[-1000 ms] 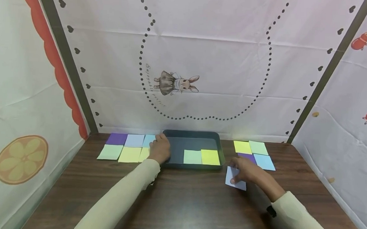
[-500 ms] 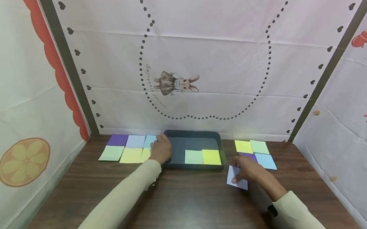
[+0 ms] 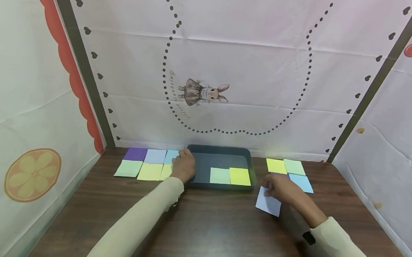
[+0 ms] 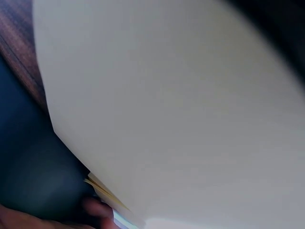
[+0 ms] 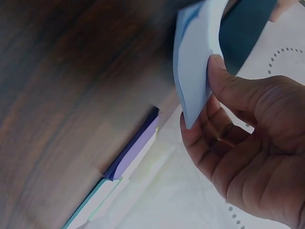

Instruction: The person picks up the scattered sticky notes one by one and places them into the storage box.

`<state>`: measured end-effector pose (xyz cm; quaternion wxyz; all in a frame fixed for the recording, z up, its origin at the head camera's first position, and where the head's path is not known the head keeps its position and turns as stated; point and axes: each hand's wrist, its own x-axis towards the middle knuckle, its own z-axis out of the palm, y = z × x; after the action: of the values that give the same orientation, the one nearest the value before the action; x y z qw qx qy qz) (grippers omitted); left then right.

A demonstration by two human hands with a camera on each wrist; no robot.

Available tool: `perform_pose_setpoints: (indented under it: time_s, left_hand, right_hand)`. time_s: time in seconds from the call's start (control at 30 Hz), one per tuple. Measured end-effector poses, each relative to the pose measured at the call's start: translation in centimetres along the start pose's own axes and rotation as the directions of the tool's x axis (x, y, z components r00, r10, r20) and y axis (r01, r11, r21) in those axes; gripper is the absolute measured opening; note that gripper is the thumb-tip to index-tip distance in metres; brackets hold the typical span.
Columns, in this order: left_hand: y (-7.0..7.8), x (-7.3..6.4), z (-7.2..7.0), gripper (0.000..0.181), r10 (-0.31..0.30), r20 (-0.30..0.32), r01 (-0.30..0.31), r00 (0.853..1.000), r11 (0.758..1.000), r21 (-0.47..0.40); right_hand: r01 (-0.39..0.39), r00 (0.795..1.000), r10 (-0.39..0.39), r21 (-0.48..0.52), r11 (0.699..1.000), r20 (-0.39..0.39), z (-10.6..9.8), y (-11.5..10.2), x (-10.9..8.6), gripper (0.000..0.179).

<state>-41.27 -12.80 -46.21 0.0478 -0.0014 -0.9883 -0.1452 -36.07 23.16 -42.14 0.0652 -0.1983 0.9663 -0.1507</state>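
Observation:
My right hand (image 3: 282,188) pinches a pale blue pad of sticky notes (image 3: 268,202) above the table, just right of the tray's front corner. In the right wrist view, the thumb is on one face of the slightly bent pad (image 5: 193,62) and fingers are behind it. My left hand (image 3: 183,166) grips the left rim of a dark rectangular tray (image 3: 220,159), its fingers curled. In the tray's front right part lie a pale green pad (image 3: 220,176) and a yellow pad (image 3: 240,176), side by side. The left wrist view is mostly sleeve, with fingers at the bottom edge.
Left of the tray sit two rows of pads: purple (image 3: 136,154), pale blue (image 3: 155,156), light blue (image 3: 171,156), green (image 3: 128,168) and pale yellow ones (image 3: 150,172). To its right are yellow (image 3: 276,166), green (image 3: 294,167), blue (image 3: 302,182) and a mostly covered purple pad. A printed cloth (image 3: 243,68) stands behind.
The right thumb has moved up the pale blue pad toward its top edge, leaving more of its face showing. The left hand stays at the tray rim. The head view has shifted slightly.

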Motion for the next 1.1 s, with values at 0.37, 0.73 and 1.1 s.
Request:
perform_pose_setpoints:
  time_s: [0.37, 0.73, 1.1]
  left_hand:
    - [-0.2, 0.5, 0.5, 0.041, 0.0, 0.006, 0.0, 1.0, 1.0, -0.009]
    - [-0.6, 0.4, 1.0, 0.042, -0.008, -0.007, 0.008, 1.0, 1.0, -0.021]
    - [-0.6, 0.4, 0.9, 0.037, 0.003, -0.022, -0.002, 1.0, 1.0, 0.007]
  right_hand:
    - [-0.009, 1.0, 0.009, 0.035, 0.999, 0.021, -1.6, -0.9, -0.6, 0.014]
    - [0.053, 0.996, -0.056, 0.044, 0.998, 0.069, -2.9, -2.5, -0.6, 0.013]
    - [0.094, 0.992, -0.101, 0.089, 0.992, 0.072, -4.0, -4.5, 0.1, 0.014]
